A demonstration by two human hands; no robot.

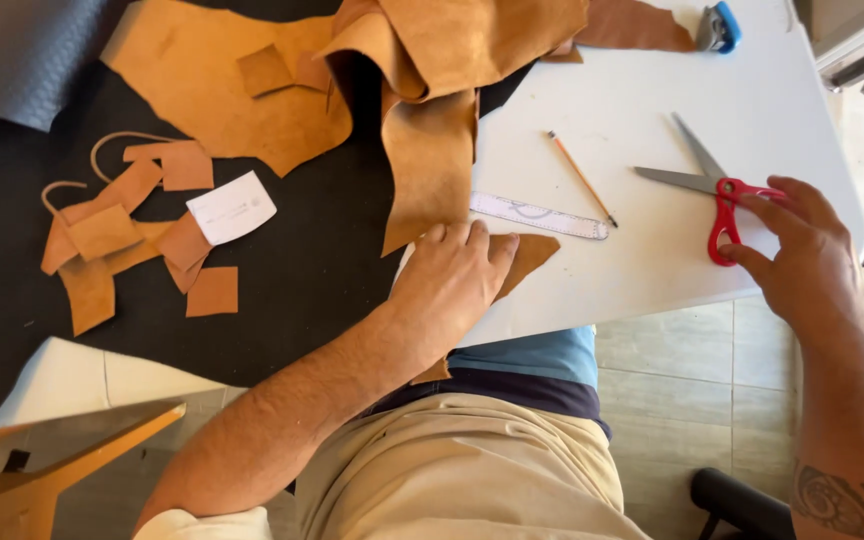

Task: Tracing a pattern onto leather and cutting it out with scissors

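My left hand (452, 285) lies flat, fingers together, pressing a strip of tan leather (432, 165) onto the white table (612, 280) near its front edge. A large tan leather sheet (452, 40) is bunched up behind it. My right hand (802, 255) reaches the red handles of open scissors (712, 185), with fingertips touching the loops; the blades point left and up. A clear ruler (537, 215) and a pencil (582, 178) lie between the two hands.
Black material (302, 270) covers the table's left part, with several small tan leather cutouts (112, 235) and a white card (232, 207) on it. A blue-and-grey tool (719, 27) sits at the far edge. Tiled floor and a black chair part lie below right.
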